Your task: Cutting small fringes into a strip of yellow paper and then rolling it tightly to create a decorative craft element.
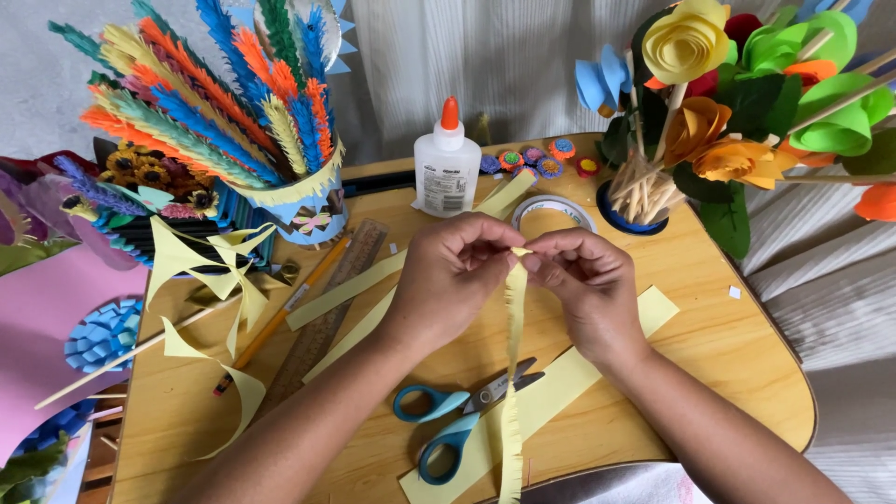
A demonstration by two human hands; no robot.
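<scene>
My left hand (452, 273) and my right hand (583, 280) meet above the middle of the wooden table (709, 345), both pinching the top end of a long fringed yellow paper strip (512, 373). The strip hangs down from my fingertips towards the front edge. Below it lie blue-handled scissors (446, 425) on a wide yellow paper strip (560, 383). More plain yellow strips (347, 297) lie to the left of my left hand.
A white glue bottle (446, 166) with an orange cap stands at the back. A tape roll (553, 211), a ruler (327, 317) and a pencil (280, 317) lie nearby. A holder of coloured paper feathers (219, 103) is back left, and a pot of paper flowers (737, 103) back right.
</scene>
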